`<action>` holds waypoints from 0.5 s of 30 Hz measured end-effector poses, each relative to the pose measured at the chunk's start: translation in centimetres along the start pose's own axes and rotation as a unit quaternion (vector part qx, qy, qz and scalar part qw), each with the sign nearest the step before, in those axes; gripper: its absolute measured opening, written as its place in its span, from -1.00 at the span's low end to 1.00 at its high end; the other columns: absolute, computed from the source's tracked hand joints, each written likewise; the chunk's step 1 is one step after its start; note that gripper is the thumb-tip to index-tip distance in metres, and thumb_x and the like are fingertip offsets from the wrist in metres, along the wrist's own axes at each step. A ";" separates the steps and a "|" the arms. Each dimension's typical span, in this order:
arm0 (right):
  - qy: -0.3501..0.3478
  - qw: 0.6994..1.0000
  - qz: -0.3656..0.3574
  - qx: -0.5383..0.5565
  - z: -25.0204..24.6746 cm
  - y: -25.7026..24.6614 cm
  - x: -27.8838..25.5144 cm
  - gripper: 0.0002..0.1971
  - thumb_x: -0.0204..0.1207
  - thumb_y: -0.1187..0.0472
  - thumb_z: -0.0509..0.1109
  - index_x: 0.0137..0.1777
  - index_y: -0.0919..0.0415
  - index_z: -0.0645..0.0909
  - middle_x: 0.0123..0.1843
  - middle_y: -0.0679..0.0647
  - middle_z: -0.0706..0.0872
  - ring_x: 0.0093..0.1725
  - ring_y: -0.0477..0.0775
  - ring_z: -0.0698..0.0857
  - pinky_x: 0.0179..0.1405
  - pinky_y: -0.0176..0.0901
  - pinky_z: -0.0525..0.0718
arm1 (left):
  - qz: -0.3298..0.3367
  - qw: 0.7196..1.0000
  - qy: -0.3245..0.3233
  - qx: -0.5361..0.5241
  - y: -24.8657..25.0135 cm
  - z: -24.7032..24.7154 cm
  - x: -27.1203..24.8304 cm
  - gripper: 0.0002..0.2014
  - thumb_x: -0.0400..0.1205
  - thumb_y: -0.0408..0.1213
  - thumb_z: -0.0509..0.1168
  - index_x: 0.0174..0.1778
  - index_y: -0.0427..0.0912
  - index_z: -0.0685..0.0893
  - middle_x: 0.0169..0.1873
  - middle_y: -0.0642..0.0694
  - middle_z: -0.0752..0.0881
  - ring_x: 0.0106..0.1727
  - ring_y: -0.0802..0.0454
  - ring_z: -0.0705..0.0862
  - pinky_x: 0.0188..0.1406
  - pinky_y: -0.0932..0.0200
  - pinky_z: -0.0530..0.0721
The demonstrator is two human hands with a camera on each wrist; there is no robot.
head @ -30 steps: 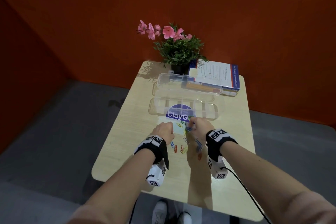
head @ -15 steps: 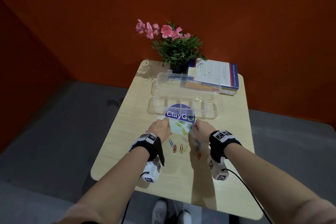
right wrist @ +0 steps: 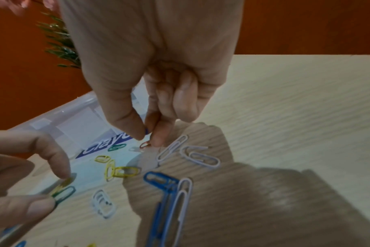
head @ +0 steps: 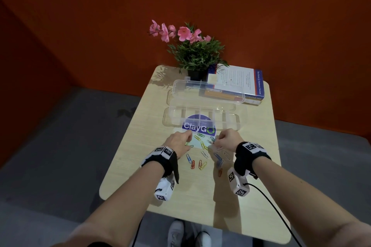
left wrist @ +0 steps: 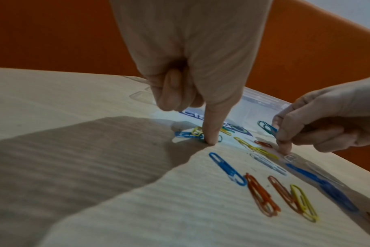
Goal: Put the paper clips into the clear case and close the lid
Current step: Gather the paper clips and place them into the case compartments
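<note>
Several coloured paper clips (head: 200, 164) lie loose on the wooden table (head: 251, 166) between my hands, in front of the clear case (head: 236, 120). The case is open, its lid (head: 208, 90) standing up behind it. My left hand (head: 187, 144) presses its index fingertip (left wrist: 209, 140) onto a yellow clip (right wrist: 62, 183) and, with the thumb, pinches a green clip (right wrist: 64, 194) against the table. My right hand (head: 215, 142) pinches a blue clip (left wrist: 266, 128) and a red one (right wrist: 145, 144) between thumb and fingers, just above the table.
A round ClayGo sticker (head: 197, 126) lies partly under the case. A potted plant with pink flowers (head: 197, 52) and a book (head: 236, 84) stand at the table's far edge. Orange walls enclose the small table; its near edge is close to my feet.
My left hand has edged forward onto the clips by the sticker. The right hand has shifted slightly right and keeps its pinch. The case has not moved.
</note>
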State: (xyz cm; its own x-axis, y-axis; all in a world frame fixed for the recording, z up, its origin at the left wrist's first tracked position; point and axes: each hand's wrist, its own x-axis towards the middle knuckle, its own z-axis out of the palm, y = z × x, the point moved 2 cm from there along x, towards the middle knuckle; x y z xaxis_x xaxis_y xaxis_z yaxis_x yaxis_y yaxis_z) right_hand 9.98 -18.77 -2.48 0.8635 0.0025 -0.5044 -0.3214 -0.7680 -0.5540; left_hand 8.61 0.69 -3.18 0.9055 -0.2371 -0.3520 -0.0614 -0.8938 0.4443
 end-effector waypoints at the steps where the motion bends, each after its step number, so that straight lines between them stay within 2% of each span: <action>1: -0.006 1.000 0.000 0.001 0.0 -0.1 -0.1 -0.84 0.47 0.21 0.44 -0.31 0.21 0.58 -0.20 0.10 0.66 -0.19 0.05 0.60 -0.45 -0.33 0.45 | 0.005 1.000 -0.007 0.009 0.2 0.0 0.2 -0.83 0.59 -0.28 0.35 0.05 -0.16 0.54 0.14 -0.23 0.74 0.12 -0.21 0.71 0.07 -0.05 0.68; 4: -0.035 0.999 -0.006 0.002 0.0 -0.4 -0.2 -0.84 0.56 0.13 0.31 -0.13 0.23 0.58 -0.19 0.08 0.64 -0.14 0.08 0.61 -0.29 -0.24 0.53 | 0.012 0.999 -0.024 0.047 0.7 0.1 0.6 -0.96 0.61 -0.31 0.29 -0.04 -0.15 0.59 0.05 -0.21 0.74 0.10 -0.20 0.70 0.03 0.00 0.64; 6: -0.060 0.997 0.004 0.038 0.2 -0.4 -0.2 -0.81 0.59 0.15 0.25 -0.19 0.22 0.57 -0.21 0.09 0.67 -0.17 0.05 0.63 -0.11 -0.13 0.57 | 0.017 0.996 -0.044 0.076 1.1 0.2 0.8 -0.89 0.65 -0.32 0.22 0.03 -0.22 0.60 0.04 -0.23 0.73 0.10 -0.22 0.69 0.06 -0.04 0.63; 7: -0.070 0.996 0.009 0.059 0.2 -0.4 -0.3 -0.80 0.60 0.18 0.23 -0.24 0.19 0.55 -0.25 0.07 0.68 -0.22 0.02 0.64 -0.12 -0.13 0.58 | 0.017 0.994 -0.053 0.089 1.3 0.1 0.8 -0.84 0.66 -0.31 0.18 0.09 -0.26 0.58 0.05 -0.26 0.71 0.11 -0.24 0.68 0.07 -0.06 0.63; 9: -0.076 0.993 0.006 0.088 0.3 -0.4 -0.4 -0.78 0.61 0.23 0.21 -0.28 0.16 0.54 -0.30 0.04 0.68 -0.27 -0.01 0.65 -0.16 -0.19 0.59 | 0.018 0.995 -0.056 0.083 1.7 0.0 0.8 -0.80 0.68 -0.29 0.12 0.12 -0.31 0.54 0.01 -0.30 0.69 0.05 -0.27 0.66 0.03 -0.09 0.61; 12: -0.069 0.992 0.000 0.110 0.0 -0.5 -0.8 -0.75 0.60 0.25 0.23 -0.32 0.15 0.55 -0.32 0.00 0.69 -0.31 -0.07 0.66 -0.31 -0.30 0.56 | 0.011 0.999 -0.041 0.008 2.4 -0.4 1.0 -0.84 0.69 -0.26 0.08 -0.06 -0.29 0.45 -0.18 -0.23 0.58 -0.15 -0.19 0.55 -0.14 -0.01 0.49; 15: -0.059 0.992 0.007 0.109 -0.2 -0.2 -1.0 -0.78 0.53 0.25 0.30 -0.36 0.13 0.55 -0.23 0.09 0.76 -0.39 -0.12 0.62 -0.52 -0.39 0.46 | -0.006 0.998 -0.035 -0.053 2.9 -0.5 1.6 -0.83 0.71 -0.27 0.05 -0.18 -0.25 0.37 -0.31 -0.15 0.49 -0.18 -0.13 0.46 -0.20 0.09 0.36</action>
State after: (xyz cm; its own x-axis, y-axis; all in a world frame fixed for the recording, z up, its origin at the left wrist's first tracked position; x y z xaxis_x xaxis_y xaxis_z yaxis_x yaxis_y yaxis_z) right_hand 9.24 -18.70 -1.73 0.8104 0.0774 -0.5807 -0.4213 -0.6119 -0.6694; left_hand 10.12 -2.12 -2.00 0.8740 -0.2563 -0.4128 -0.0026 -0.8520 0.5235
